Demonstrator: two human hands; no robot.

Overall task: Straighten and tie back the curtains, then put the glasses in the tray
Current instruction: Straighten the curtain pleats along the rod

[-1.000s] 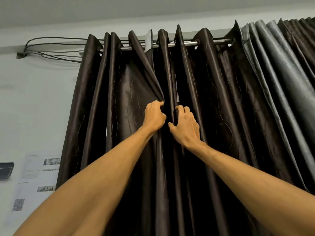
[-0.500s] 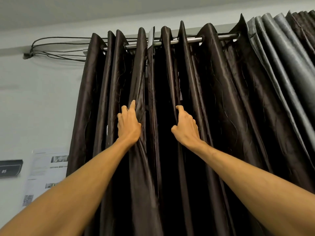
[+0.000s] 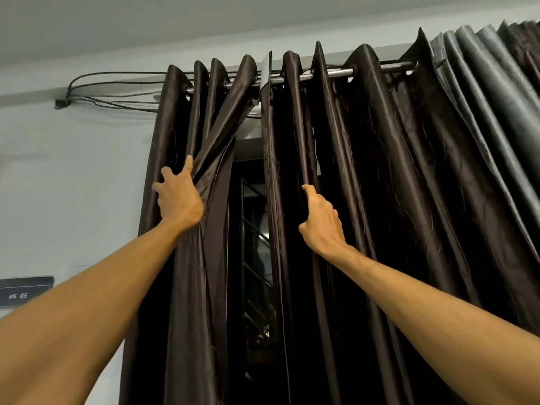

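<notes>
**Curtains parted at the middle, one hand on each panel**

Curtains of dark brown satin hang by eyelets from a metal rod [image 3: 336,73] high on the wall. The left curtain panel [image 3: 187,287] is bunched toward the wall, its top edge drawn slantwise down from the rod. The left hand [image 3: 179,200] lies against these gathered folds with its fingers spread and nearly straight. Its thumb is hidden in the cloth, so I cannot tell whether it pinches a fold or only pushes. The right hand [image 3: 321,226] grips a fold at the inner side of the right curtain panel [image 3: 380,200], thumb up along the fold and fingers curled behind it. Between the panels a gap shows a dark window grille [image 3: 254,229]. A grey curtain [image 3: 482,97] hangs at the far right. Black cables [image 3: 117,92] run along the wall to the left of the rod, and a small dark sign [image 3: 23,290] sits lower down.
</notes>
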